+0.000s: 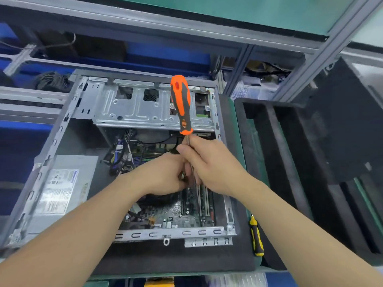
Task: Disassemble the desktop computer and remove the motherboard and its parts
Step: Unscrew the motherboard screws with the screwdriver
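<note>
Inside the open computer case (172,233): both my hands meet above the motherboard (176,212), touching each other.
My right hand (211,166): fingers curled round the metal shaft of the orange screwdriver (181,104), just below its handle. The handle stands up above my fist, leaning a little left.
My left hand (163,175): fingers bent in tight by the lower end of the shaft, against my right hand. A small shiny bit shows between them, but I cannot tell whether I pinch anything.
Motherboard: flat in the bottom of the case, toward its near right part, partly hidden under my hands and forearms.
Cables (122,154): a bundle left of my hands, near the far end of the board.
Drive cage (145,108): silver metal, across the far side of the case.
Power supply (60,189): grey box with a label, at the left of the case.
Yellow screwdriver (256,237): lying on the dark mat (186,259), just right of the case.
Black foam tray (290,152): further right, with long slots.
</note>
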